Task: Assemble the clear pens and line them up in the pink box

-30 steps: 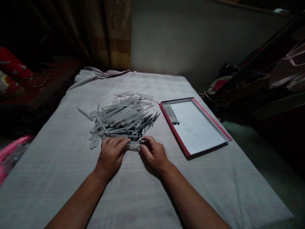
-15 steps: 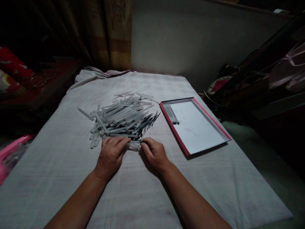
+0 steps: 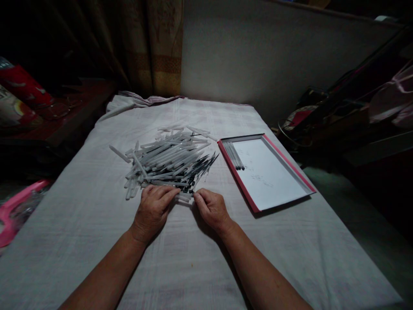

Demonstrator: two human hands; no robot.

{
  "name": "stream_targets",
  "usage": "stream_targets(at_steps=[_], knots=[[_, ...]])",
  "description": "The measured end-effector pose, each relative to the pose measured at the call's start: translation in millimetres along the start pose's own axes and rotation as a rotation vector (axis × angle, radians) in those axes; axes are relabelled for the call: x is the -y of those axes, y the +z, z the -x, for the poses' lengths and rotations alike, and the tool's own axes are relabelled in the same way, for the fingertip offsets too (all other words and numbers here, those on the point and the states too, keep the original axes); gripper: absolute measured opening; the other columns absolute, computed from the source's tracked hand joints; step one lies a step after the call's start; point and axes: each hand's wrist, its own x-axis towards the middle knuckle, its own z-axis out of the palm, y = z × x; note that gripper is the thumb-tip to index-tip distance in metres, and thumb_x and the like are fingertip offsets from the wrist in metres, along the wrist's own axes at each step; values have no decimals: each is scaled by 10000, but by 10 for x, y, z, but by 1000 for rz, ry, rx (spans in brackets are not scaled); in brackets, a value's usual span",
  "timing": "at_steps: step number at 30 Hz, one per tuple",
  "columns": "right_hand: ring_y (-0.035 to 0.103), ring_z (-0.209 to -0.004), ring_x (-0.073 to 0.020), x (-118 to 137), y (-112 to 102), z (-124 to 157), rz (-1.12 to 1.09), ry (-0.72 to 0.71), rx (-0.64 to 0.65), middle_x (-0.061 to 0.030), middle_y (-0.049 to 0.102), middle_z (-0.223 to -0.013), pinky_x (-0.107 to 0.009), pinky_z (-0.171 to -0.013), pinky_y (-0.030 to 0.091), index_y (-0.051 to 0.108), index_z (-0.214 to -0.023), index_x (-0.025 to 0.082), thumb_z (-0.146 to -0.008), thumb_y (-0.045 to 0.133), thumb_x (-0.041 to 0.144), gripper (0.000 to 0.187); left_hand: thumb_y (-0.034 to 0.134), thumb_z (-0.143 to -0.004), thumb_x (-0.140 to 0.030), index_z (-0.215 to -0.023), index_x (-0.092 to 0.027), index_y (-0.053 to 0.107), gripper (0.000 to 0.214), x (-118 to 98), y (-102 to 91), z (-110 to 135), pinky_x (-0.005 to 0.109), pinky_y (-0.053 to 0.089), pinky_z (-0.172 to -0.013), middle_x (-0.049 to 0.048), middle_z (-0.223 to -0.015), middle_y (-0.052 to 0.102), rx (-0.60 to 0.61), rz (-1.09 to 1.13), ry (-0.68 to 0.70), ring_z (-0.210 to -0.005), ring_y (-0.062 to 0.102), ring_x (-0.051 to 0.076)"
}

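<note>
In front of me lies a heap of pen parts [image 3: 171, 159], with translucent whitish barrels and thin dark refills mixed together. At the heap's near edge my left hand [image 3: 153, 209] is closed, its fingertips pinching a slim pen piece that is mostly hidden. Just to the right, my right hand [image 3: 211, 209] is closed too, thumb and forefinger pressed on the dark end of a pen piece. The fingertips of both hands are a short gap apart. Between and under them, a few whitish tubes [image 3: 183, 198] rest on the cloth.
Right of the heap lies a shallow red-edged box lid [image 3: 274, 176], with several pens [image 3: 234, 156] side by side along its left wall. A pale cloth [image 3: 193, 267] covers the table. A pink plastic handle [image 3: 22, 200] is beyond the left edge, near a dark side table [image 3: 80, 103].
The view has shifted slightly, so everything sits a little further right. My right hand has drawn slightly away from the left, and the dark piece between them shows less.
</note>
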Motion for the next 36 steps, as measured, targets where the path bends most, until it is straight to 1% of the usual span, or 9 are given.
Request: stream_targets(at_steps=[7,12,14,17,20,24,27,32,36], knots=[[581,-611,-142,10,-14,-2,-14,29,32,-4,632,-669,-231,-614,430,637,-809,215,-972,455,353,281,503,-956,-179,-1181,-223,665,281,14,5,7,408,413,-894,79,-1029,754,0,13,7,-957,667,232],[548,-551,-135,4,-13,-1,0,19,30,3,584,-599,-234,-564,401,580,-672,215,-980,436,354,367,494,-970,-188,-1200,-224,653,282,33,15,33,415,406,-909,80,-1062,757,24,29,19,-974,673,227],[567,-552,-141,1,-12,-2,-16,29,30,-1,605,-605,-236,-562,411,594,-684,214,-984,433,355,368,497,-969,-192,-1207,-228,652,286,38,15,39,414,407,-907,78,-1063,757,16,28,18,-971,675,226],[632,-597,-150,-1,-1,3,-70,68,50,-6,688,-682,-236,-606,462,678,-952,202,-970,491,345,237,500,-964,-187,-1207,-226,654,290,32,18,40,408,410,-904,77,-1049,756,4,32,35,-964,675,221],[692,-691,-159,-12,31,21,-85,42,60,-31,761,-833,-245,-682,515,656,-1199,203,-930,587,340,310,514,-957,-181,-1206,-226,653,290,1,28,31,404,410,-907,73,-1049,755,20,40,60,-966,673,216],[729,-855,-203,-35,64,38,-52,-68,46,-87,785,-961,-295,-793,549,736,-1038,210,-943,549,306,231,525,-960,-207,-1201,-229,654,274,-30,-10,8,407,417,-914,78,-1079,745,5,13,59,-991,661,224],[724,-824,-197,-46,46,24,-58,-30,-14,-87,781,-916,-290,-779,551,742,-976,199,-940,524,290,239,525,-961,-227,-1149,-230,665,235,51,-131,11,419,424,-920,88,-1086,730,-56,-101,-43,-1020,644,249],[663,-674,-162,-46,-8,-22,-115,47,-73,-48,736,-756,-249,-664,521,720,-871,186,-911,516,295,235,545,-949,-367,-941,-227,645,172,360,-409,141,415,423,-780,87,-892,690,-154,-416,-315,-846,621,278],[625,-628,-145,-27,-22,-37,-155,91,-87,-25,696,-717,-229,-610,489,700,-861,177,-897,509,304,233,517,-948,-445,-893,-226,639,257,483,-502,267,421,401,-715,109,-877,664,-30,-531,-409,-805,592,301]])
